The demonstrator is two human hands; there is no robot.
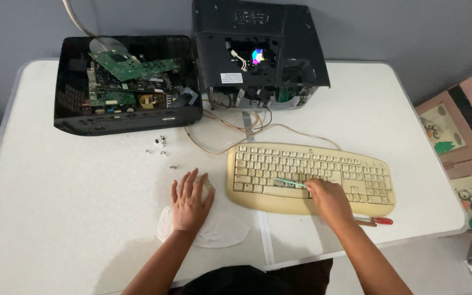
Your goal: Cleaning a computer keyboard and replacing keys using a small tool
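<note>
The right hand is closed around a thin teal-handled brush, its tip laid on the lower key rows of the yellowed cream plastic keyboard, which sits at about four o'clock from the table's middle. The left hand lies flat with fingers spread, palm down on a crumpled clear plastic bag at about six o'clock; it grips nothing, only presses, though a small clear piece shows by the fingertips and I can't tell what it is.

As for how far things have got: I'd judge the brushing of the keys to be under way, with no way to say from here how many rows are clean. The keys all look in place. At eleven o'clock a black open casing with green circuit boards lies stripped, and at twelve o'clock its black upturned cover leans by the wall, so the opening-up looks done. A few small silver screws lie loose on the white folding table, nothing refitted. A red-handled screwdriver rests at the table's near edge, just beside the right wrist, untouched. A beige cable loops from the keyboard towards the casing.
</note>
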